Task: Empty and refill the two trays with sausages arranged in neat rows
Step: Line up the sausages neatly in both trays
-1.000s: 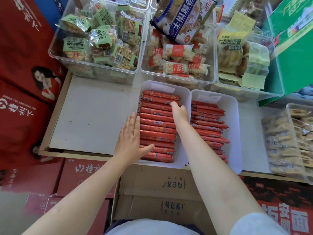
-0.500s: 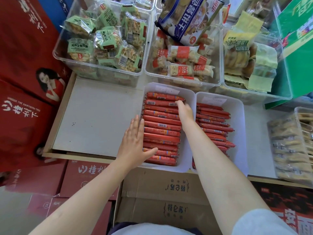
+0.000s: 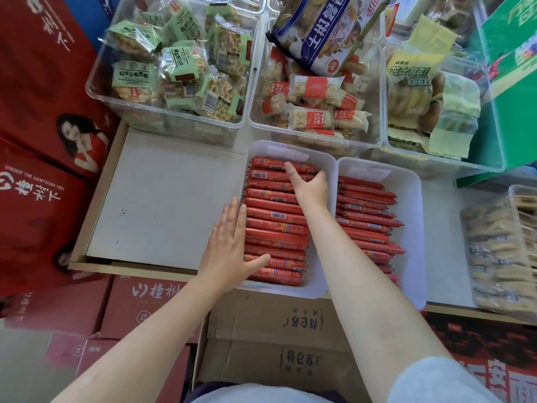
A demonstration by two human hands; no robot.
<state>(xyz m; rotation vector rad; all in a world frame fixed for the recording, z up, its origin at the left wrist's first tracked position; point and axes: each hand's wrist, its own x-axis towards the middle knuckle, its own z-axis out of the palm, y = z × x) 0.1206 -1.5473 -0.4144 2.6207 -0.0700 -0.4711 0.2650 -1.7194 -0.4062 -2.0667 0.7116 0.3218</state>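
Two white trays stand side by side on the shelf. The left tray holds red sausages stacked in neat rows. In the right tray, more red sausages lie in a looser stack, partly hidden by my right forearm. My left hand lies flat against the left ends of the left tray's sausages, thumb across the near rows. My right hand rests spread on the far rows of that tray, fingers pressing the top sausages. Neither hand grips anything.
Clear bins of green-wrapped snacks, red-wrapped bars and yellow-green packets stand behind the trays. A clear box of biscuits sits at the right. Bare white shelf lies left of the trays. Cardboard boxes are below.
My right hand has slid from the left tray's right side up onto its far rows and spread its fingers. My left hand stays against the sausages' left ends.
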